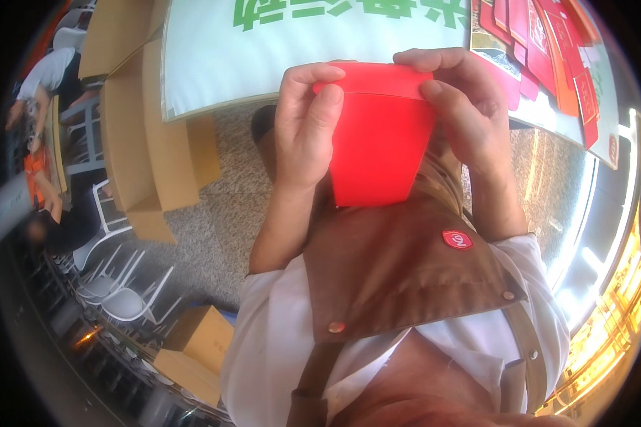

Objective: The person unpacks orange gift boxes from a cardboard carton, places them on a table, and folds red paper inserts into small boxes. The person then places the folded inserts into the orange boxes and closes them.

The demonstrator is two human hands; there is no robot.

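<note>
A plain red paper envelope point(382, 148) hangs upright in front of my brown apron, with a crease running across it below its top flap point(381, 78). My left hand point(308, 117) pinches the flap's left corner between thumb and forefinger. At the right corner, my right hand point(470, 103) grips the flap in the same way, its thumb on the near face. The envelope's back is hidden from me.
Beyond my hands stands a table with a white printed cover point(214, 71). Red envelopes and cards point(548, 50) lie piled at its right. Open cardboard boxes point(139, 135) stand on the left, with white chairs point(132, 299) and two other people point(46, 82) farther off.
</note>
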